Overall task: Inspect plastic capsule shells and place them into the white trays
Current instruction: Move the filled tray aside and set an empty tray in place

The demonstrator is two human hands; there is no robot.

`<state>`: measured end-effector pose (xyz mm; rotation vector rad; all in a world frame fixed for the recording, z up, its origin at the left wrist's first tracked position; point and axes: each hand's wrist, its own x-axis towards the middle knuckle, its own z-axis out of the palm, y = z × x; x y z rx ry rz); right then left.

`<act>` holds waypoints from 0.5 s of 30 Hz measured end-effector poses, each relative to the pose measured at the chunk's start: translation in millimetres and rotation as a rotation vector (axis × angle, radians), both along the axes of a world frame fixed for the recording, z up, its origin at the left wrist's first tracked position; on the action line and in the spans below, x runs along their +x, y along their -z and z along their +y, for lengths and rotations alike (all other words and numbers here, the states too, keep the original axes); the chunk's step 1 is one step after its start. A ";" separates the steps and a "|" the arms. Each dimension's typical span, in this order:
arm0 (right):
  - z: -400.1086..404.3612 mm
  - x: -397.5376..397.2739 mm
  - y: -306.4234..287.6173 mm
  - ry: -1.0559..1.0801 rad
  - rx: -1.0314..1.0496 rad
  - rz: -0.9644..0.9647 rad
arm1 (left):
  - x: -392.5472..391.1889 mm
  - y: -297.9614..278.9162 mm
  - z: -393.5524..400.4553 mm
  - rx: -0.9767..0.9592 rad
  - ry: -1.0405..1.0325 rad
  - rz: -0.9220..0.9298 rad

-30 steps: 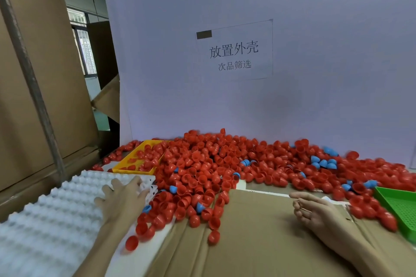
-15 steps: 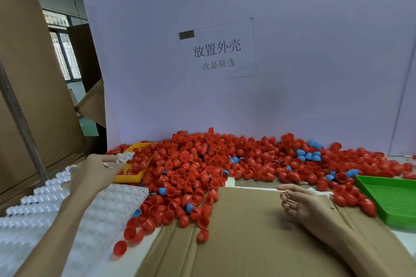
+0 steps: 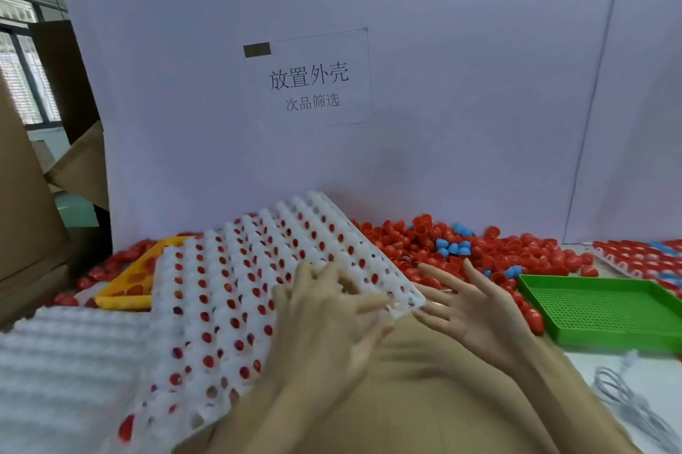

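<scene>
A white tray (image 3: 236,269) with rows of round holes hangs tilted over the left of the shell pile; red shows through its holes. My left hand (image 3: 324,317) grips the tray's near right edge, thumb on top. My right hand (image 3: 476,309) is spread open just right of the tray's corner, fingertips close to it. Red capsule shells (image 3: 406,243) lie heaped along the back wall, with a few blue shells (image 3: 452,247) among them. A stack of white trays (image 3: 66,361) sits at the lower left.
A green mesh tray (image 3: 590,278) lies to the right, a yellow tray (image 3: 125,300) behind the lifted one. A filled tray (image 3: 642,258) shows at the far right. Brown cardboard (image 3: 424,398) covers the near table; a white cable (image 3: 627,402) lies at its right. A signed white board (image 3: 310,79) closes the back.
My left hand has lifted a white tray off the stack and swung it right over the shells. My right hand rose from the cardboard and opened beside the tray's corner.
</scene>
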<state>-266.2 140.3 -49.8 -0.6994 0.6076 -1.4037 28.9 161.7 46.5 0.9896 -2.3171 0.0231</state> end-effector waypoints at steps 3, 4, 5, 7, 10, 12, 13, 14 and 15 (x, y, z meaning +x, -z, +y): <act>9.7 -13.9 2.6 0.048 0.045 0.024 | -43.1 36.1 27.5 0.024 0.134 -0.124; 12.9 -19.6 5.2 0.080 0.062 0.037 | -55.2 44.7 36.1 0.143 0.138 -0.111; 16.6 -25.3 7.1 0.114 0.075 0.058 | -67.4 54.9 41.0 0.292 0.120 -0.070; 22.5 -34.5 11.8 0.170 0.075 0.161 | -79.8 82.6 46.4 0.559 0.159 0.006; 26.2 -44.8 26.0 0.331 0.091 0.330 | -84.6 101.3 49.0 0.599 0.293 -0.101; 29.0 -46.0 37.9 0.329 0.096 0.408 | -87.5 101.9 40.7 0.612 0.330 -0.196; 29.5 -45.0 41.7 0.333 0.109 0.475 | -87.3 102.9 36.3 0.562 0.371 -0.249; 28.5 -44.2 44.6 0.359 0.123 0.567 | -85.1 104.9 30.8 0.505 0.420 -0.279; 27.4 -44.1 46.2 0.402 0.127 0.658 | -84.2 103.9 22.3 0.478 0.474 -0.285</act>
